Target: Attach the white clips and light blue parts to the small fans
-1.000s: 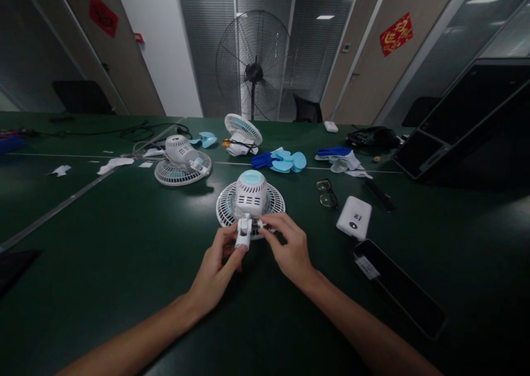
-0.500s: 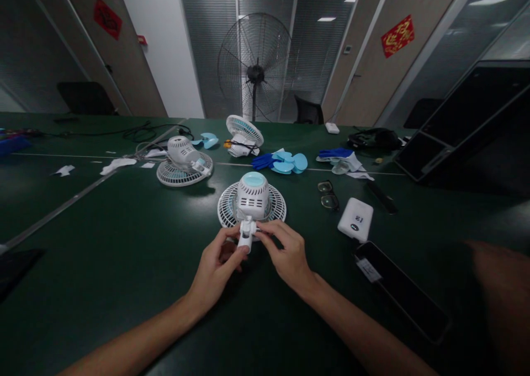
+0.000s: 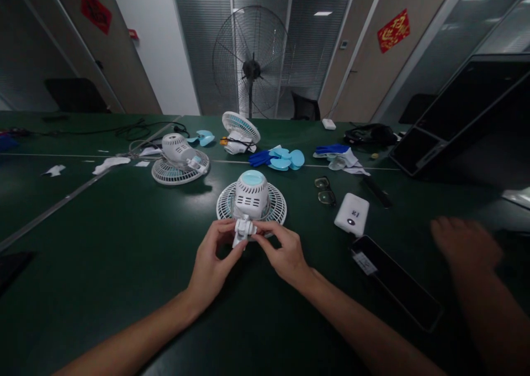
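A small white fan (image 3: 252, 195) lies face down in front of me, its grille on the table and its vented motor housing upward. A white jointed bracket (image 3: 243, 229) sticks out from its near side. My left hand (image 3: 215, 252) is closed on the left side of this bracket, thumb below and fingers behind. My right hand (image 3: 285, 252) pinches the bracket's right side at the joint with thumb and forefinger. Whatever small part lies between those right fingertips is mostly hidden.
Two more small fans, one left (image 3: 178, 158) and one behind (image 3: 240, 133), share the green table with blue fan blades (image 3: 285, 159), gloves (image 3: 337, 156), glasses (image 3: 325, 191), a white power bank (image 3: 351, 213) and a phone (image 3: 397, 282). Another person's blurred hand (image 3: 466, 241) reaches in from the right.
The bracket has tilted, its lower end now nearer the left thumb and looking shorter. Both my hands stay on it. The other person's hand has come further in from the right.
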`<state>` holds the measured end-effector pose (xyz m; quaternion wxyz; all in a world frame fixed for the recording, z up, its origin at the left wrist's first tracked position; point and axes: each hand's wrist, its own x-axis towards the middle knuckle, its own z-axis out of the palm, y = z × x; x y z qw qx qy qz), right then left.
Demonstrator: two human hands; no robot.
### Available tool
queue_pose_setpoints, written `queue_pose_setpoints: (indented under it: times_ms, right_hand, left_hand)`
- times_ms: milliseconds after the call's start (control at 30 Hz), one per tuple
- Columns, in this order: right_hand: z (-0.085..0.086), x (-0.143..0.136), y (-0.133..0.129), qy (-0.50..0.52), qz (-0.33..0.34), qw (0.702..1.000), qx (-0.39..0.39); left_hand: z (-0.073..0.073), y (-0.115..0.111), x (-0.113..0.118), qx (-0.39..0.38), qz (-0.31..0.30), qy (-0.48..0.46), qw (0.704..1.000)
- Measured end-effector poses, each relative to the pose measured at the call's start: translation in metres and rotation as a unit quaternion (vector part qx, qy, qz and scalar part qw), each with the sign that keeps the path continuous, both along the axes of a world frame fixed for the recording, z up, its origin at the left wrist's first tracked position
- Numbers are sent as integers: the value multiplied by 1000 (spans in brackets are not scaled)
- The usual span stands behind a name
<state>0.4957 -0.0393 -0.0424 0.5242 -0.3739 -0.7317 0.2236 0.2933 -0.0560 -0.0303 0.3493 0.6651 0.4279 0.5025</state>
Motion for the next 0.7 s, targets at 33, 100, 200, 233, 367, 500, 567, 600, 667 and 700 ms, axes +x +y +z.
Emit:
queue_pose_setpoints:
  times_ms: [33, 100, 200, 233, 367, 500, 567, 600, 667, 700]
  right_hand:
    - [1, 0, 0, -4, 1, 1000, 3]
    - [3, 1, 1, -7, 3, 1000, 4]
    - [7, 0, 2, 5, 1, 1000, -5]
    - [8, 0, 2, 11, -3, 1000, -11]
    - [8, 0, 3, 19, -24, 998, -49]
    - [7, 1, 5, 8, -34, 996, -81]
    - [7, 1, 5, 0, -31, 996, -87]
    - [7, 2, 5, -4, -29, 996, -87]
    - [8, 2, 5, -8, -27, 996, -82]
    - [7, 2, 5, -12, -25, 997, -76]
  left_hand:
    - [0, 1, 0, 12, 2, 13, 1000]
    - [3, 3, -1, 39, -5, 69, 997]
    - [9, 4, -2, 75, -20, 162, 984]
    - [11, 4, -2, 81, -21, 178, 981]
    - [18, 3, 0, 76, -30, 209, 974]
    - [21, 4, 1, 54, -43, 251, 965]
    - [22, 6, 1, 47, -47, 257, 964]
    - [23, 7, 1, 44, -54, 258, 964]
    - [25, 8, 0, 43, -68, 261, 962]
    - [26, 9, 0, 43, -75, 265, 960]
